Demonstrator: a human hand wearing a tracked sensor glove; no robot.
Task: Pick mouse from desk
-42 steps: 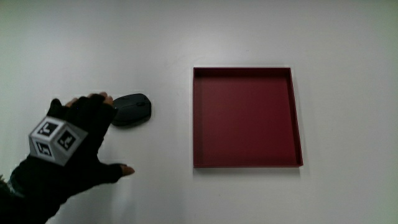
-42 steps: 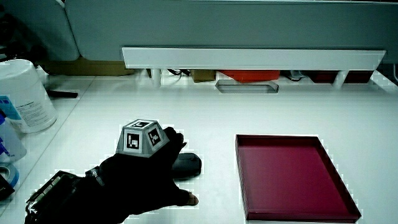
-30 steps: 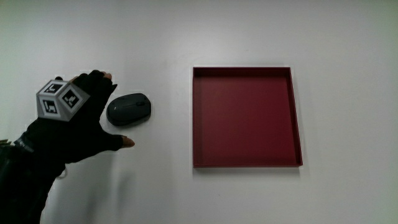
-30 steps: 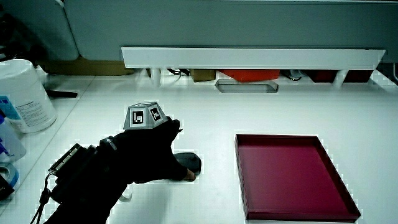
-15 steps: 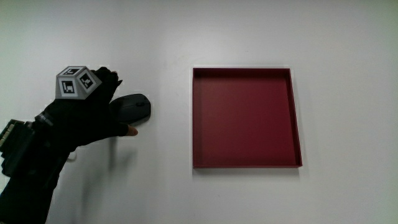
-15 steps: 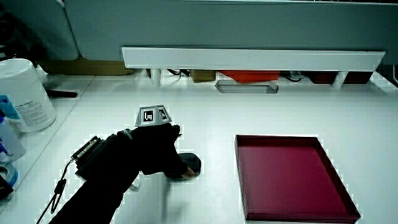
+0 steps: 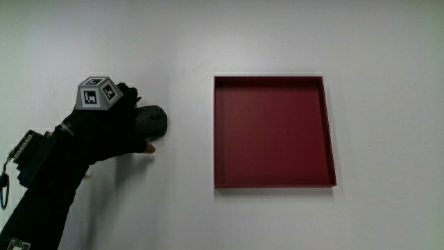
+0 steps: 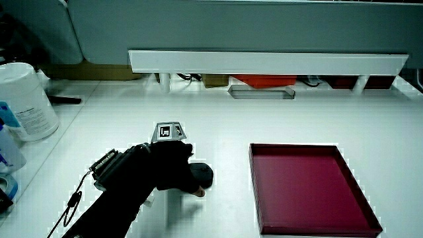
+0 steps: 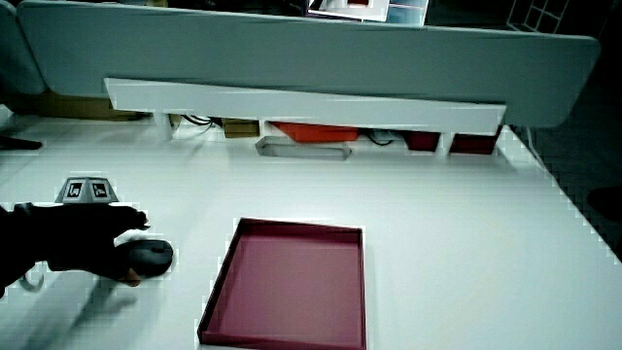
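A dark grey mouse [image 7: 157, 121] lies on the white table, beside a dark red square tray [image 7: 274, 132]. The gloved hand [image 7: 114, 130] rests over the end of the mouse away from the tray. Its fingers curl over the mouse's top and the thumb tip presses the side nearer to the person. The patterned cube [image 7: 96, 92] sits on the hand's back. In both side views the mouse [image 8: 204, 174] [image 9: 155, 255] still sits on the table, half covered by the hand [image 8: 168, 169] [image 9: 83, 238]. The tray [image 8: 307, 188] [image 9: 292, 282] holds nothing.
A white cylindrical canister [image 8: 26, 99] stands at the table's edge, farther from the person than the hand. A low grey partition with a white shelf [image 8: 264, 61] runs along the table, with small items under it.
The hand has moved from beside the mouse onto it, toward the tray, and its fingers and thumb have closed around the mouse. The mouse and tray have not moved.
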